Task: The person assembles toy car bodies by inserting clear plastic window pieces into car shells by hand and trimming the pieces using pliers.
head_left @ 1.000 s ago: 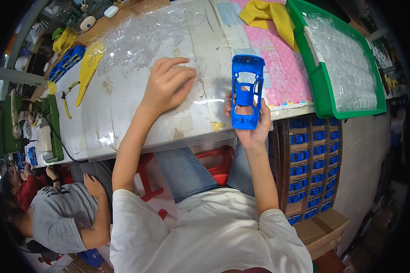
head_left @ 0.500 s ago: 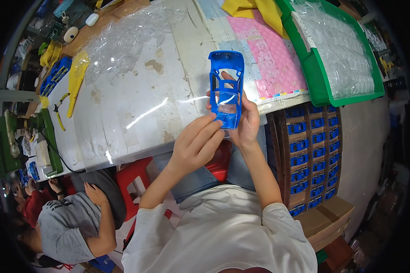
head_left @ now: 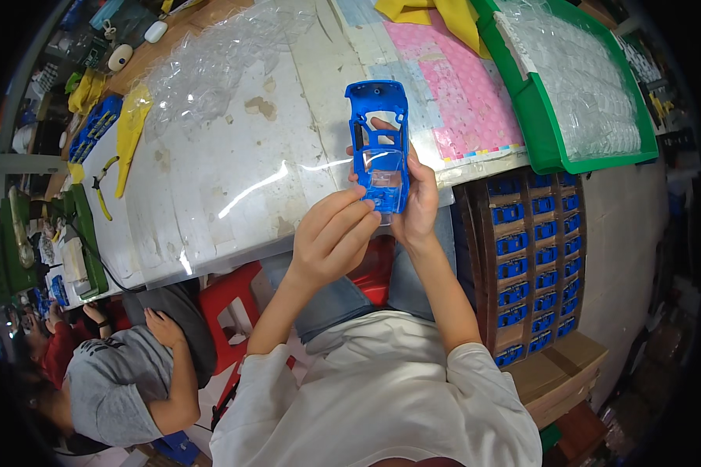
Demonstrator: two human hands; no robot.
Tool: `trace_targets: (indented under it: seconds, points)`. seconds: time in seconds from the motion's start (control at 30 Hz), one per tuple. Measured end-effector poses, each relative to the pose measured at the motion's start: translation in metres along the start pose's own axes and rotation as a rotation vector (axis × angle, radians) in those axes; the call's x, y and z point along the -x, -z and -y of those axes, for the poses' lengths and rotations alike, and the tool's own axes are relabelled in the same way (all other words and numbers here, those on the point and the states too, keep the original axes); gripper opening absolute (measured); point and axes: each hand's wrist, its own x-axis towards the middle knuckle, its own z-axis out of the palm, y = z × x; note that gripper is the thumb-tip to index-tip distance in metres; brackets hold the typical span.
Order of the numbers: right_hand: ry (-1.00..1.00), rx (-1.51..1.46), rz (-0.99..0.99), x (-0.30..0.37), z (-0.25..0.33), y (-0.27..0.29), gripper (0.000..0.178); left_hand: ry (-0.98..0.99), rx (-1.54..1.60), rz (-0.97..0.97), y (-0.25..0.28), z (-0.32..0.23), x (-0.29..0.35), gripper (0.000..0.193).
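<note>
A blue plastic toy car body (head_left: 378,128) is held upside down in my right hand (head_left: 417,204), over the front edge of the white worktable (head_left: 234,171). A clear plastic window piece (head_left: 385,183) lies inside the shell's near end. My left hand (head_left: 331,237) has its fingertips on that clear piece at the shell's near end. A heap of clear plastic pieces (head_left: 206,66) lies further back on the table.
A green tray (head_left: 549,148) of clear parts sits at the right on a pink mat (head_left: 475,101), with yellow cloth (head_left: 436,14) behind. Cardboard boxes of blue car bodies (head_left: 526,249) stand to my right. Another person (head_left: 125,381) sits at lower left. Yellow pliers (head_left: 101,187) lie at left.
My left hand left the table's clear pieces and came back to the car body, bringing a clear piece into the shell. My right hand kept hold of the body.
</note>
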Motion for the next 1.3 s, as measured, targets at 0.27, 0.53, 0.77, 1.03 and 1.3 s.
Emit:
trace_targets:
  seconds: [0.27, 0.53, 0.77, 1.03, 1.3]
  points:
    - [0.024, 0.017, 0.01, -0.001, -0.005, 0.003, 0.054, 0.009, -0.003, 0.01, -0.009, 0.008, 0.004, 0.026]
    - [0.048, 0.016, -0.021, 0.0, -0.007, 0.005, 0.053, -0.023, -0.005, 0.005, -0.012, 0.01, 0.0, 0.026]
    - [0.059, 0.004, -0.057, -0.001, -0.006, 0.001, 0.05, -0.036, -0.068, 0.001, -0.012, 0.008, -0.004, 0.025]
    - [0.049, 0.011, -0.025, -0.002, -0.006, 0.005, 0.048, 0.034, -0.049, 0.055, -0.01, 0.007, -0.007, 0.022]
    - [0.049, 0.057, -0.022, 0.001, -0.004, 0.002, 0.049, 0.063, -0.035, 0.203, 0.002, 0.007, -0.015, 0.023]
